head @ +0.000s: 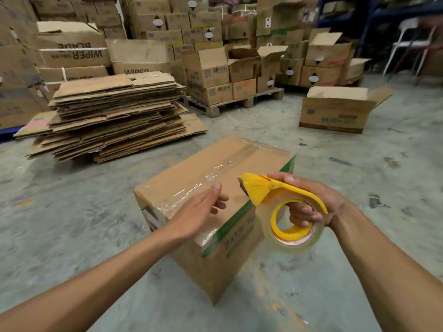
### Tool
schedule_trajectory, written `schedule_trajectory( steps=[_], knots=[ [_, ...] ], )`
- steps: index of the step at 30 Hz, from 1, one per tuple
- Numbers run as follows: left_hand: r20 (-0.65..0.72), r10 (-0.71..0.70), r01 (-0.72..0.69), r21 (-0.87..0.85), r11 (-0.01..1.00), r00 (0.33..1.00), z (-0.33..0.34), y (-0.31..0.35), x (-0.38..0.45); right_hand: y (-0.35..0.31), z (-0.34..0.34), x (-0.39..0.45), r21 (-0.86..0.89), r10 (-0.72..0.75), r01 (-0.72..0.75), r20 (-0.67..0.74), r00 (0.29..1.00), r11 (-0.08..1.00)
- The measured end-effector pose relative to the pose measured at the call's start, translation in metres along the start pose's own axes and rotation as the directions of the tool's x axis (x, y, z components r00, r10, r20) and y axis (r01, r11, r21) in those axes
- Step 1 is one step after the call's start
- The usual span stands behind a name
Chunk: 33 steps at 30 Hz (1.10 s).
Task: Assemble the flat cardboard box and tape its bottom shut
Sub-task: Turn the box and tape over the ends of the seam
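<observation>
An assembled cardboard box (191, 173) with green stripes stands on the concrete floor in front of me, flaps closed on its upper face. Clear tape (215, 168) runs along the seam of that face and down the near side. My left hand (203, 209) hovers over the box's near end with fingers loosely apart, holding nothing. My right hand (309, 202) grips a yellow tape dispenser (282, 200) carrying a roll of clear tape (292, 233); its cutter end points left toward my left hand, just above the box's right edge.
A tall stack of flattened cardboard boxes (115, 113) lies to the left rear. An open box (335, 111) stands at the right rear. Pallets with stacked cartons (215, 75) fill the back. Bare concrete floor (72, 212) surrounds the box.
</observation>
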<state>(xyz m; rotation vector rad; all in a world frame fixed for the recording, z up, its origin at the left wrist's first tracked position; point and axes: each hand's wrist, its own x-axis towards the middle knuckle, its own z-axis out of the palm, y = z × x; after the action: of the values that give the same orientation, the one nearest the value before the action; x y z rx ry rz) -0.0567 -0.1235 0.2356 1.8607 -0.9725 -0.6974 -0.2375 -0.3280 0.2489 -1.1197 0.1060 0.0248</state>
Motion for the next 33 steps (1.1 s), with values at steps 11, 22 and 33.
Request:
schedule_trajectory(
  steps=[11,22,33],
  knots=[
    [0.55,-0.325,0.622,-0.527,0.58,0.769,0.006,0.054,0.001,-0.007,-0.004,-0.01,-0.059,-0.004,0.0,-0.068,0.998,0.998],
    [0.446,-0.479,0.642,-0.362,0.676,0.756,-0.024,0.023,0.028,-0.025,0.038,0.012,-0.342,0.087,-0.137,-0.158,0.984,0.93],
    [0.127,-0.521,0.515,0.078,0.853,0.844,-0.162,-0.041,0.068,-0.008,0.075,0.035,-0.386,0.146,-0.223,-0.218,0.965,0.895]
  ],
)
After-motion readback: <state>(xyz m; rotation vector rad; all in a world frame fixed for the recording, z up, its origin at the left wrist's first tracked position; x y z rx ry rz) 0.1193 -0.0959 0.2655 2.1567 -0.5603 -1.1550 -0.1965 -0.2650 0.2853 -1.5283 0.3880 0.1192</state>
